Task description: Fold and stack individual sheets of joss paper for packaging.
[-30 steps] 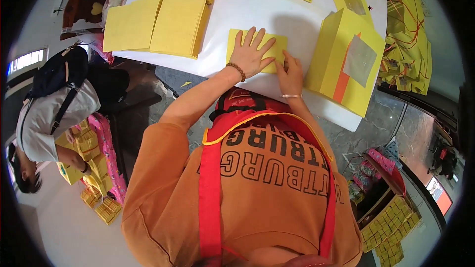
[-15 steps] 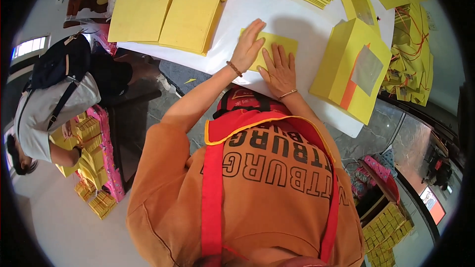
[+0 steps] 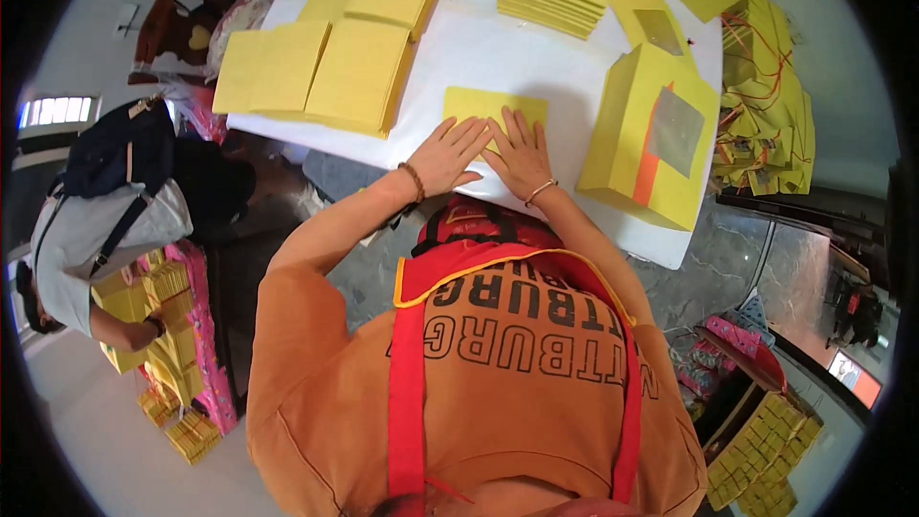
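The yellow sheet looks like matt paper, the orange shirt cloth, the floor glossy.

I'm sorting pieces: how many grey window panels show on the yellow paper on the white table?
2: one grey window panel on the folded yellow paper with the orange strip, another on the yellow piece just beyond. Others may be hidden in the stacks.

Our yellow against white
We see a plain yellow rectangular paper piece, a flat white tabletop, a red fabric apron edged yellow.
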A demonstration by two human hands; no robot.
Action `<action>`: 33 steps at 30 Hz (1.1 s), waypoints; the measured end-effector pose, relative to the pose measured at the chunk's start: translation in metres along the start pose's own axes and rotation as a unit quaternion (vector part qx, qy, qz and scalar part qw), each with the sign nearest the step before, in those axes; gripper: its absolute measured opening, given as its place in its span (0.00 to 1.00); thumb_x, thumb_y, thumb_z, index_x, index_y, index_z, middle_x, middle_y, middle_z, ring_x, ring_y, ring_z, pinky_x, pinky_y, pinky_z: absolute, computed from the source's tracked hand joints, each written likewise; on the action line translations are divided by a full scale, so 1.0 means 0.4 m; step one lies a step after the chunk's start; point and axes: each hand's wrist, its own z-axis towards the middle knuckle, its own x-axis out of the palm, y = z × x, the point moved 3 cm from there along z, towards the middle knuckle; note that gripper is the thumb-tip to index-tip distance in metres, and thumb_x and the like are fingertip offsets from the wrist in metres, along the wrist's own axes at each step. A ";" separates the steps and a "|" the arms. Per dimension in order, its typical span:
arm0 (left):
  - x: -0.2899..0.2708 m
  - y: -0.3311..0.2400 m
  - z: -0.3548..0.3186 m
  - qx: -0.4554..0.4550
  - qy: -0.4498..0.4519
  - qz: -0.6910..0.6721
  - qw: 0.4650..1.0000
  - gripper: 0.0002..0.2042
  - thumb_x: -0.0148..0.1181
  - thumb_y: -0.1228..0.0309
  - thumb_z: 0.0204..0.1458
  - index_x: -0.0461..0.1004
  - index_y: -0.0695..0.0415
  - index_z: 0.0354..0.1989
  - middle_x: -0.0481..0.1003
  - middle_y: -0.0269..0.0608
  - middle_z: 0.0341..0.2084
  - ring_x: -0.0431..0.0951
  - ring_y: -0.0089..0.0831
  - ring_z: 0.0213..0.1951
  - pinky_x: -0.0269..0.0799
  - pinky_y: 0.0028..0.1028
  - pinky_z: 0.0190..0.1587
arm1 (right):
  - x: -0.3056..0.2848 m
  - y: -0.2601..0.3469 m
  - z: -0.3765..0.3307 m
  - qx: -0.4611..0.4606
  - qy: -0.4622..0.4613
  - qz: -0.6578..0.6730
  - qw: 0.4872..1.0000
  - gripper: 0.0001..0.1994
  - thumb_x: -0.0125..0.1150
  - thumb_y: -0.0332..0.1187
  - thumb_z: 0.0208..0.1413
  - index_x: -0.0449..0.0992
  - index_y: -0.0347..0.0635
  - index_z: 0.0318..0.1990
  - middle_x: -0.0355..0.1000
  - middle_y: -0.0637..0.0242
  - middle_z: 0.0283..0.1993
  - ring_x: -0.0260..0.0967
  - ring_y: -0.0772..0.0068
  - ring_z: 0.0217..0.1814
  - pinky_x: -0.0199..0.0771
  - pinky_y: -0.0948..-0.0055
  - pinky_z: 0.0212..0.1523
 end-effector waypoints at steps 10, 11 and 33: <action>0.019 -0.032 0.082 -0.039 -0.082 0.116 0.989 0.20 0.54 0.69 0.40 0.69 0.62 0.45 0.72 0.53 0.36 0.74 0.40 0.37 0.68 0.33 0.33 | -0.400 0.099 -0.097 -0.015 -0.070 0.472 0.879 0.16 0.47 0.27 0.55 0.66 0.37 0.52 0.65 0.59 0.53 0.58 0.68 0.59 0.53 0.73 0.59; -0.007 -0.027 0.094 -0.035 -0.081 0.119 0.989 0.20 0.54 0.69 0.40 0.69 0.62 0.45 0.72 0.53 0.36 0.74 0.40 0.37 0.68 0.33 0.33 | -0.424 0.086 -0.121 -0.011 -0.050 0.537 0.842 0.15 0.46 0.25 0.56 0.66 0.36 0.52 0.67 0.60 0.51 0.60 0.71 0.57 0.56 0.74 0.57; -0.105 0.318 0.634 0.033 -0.133 0.144 0.980 0.13 0.52 0.73 0.42 0.67 0.53 0.39 0.70 0.37 0.29 0.72 0.35 0.36 0.69 0.32 0.34 | -0.649 -0.164 -0.066 0.090 -0.236 0.337 0.907 0.10 0.50 0.26 0.55 0.72 0.35 0.43 0.72 0.61 0.39 0.69 0.75 0.42 0.66 0.79 0.43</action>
